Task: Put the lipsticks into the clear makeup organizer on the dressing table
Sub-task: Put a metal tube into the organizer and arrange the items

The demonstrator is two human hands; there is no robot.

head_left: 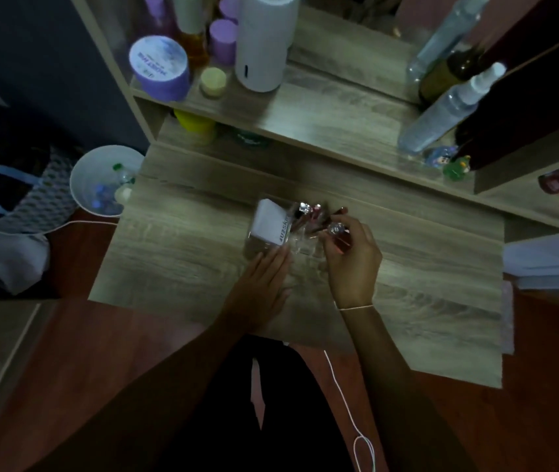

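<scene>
The clear makeup organizer point(300, 248) stands in the middle of the wooden dressing table point(424, 284). A white box point(271, 224) fills its left compartment, and several lipsticks point(308, 214) with silver and pink ends lean in the back compartments. My right hand point(353, 260) is above the organizer's right side, fingers pinched on a lipstick point(336, 230) with a shiny silver end. My left hand point(259, 287) rests flat on the table against the organizer's near left side, fingers straight and together, holding nothing.
On the raised shelf point(305, 107) stand a white cylinder point(264, 39), purple jars point(160, 68), a small yellow-lidded jar point(213, 81) and spray bottles point(441, 114). A white bin point(101, 180) sits left of the table. A white cord point(342, 396) trails on the floor.
</scene>
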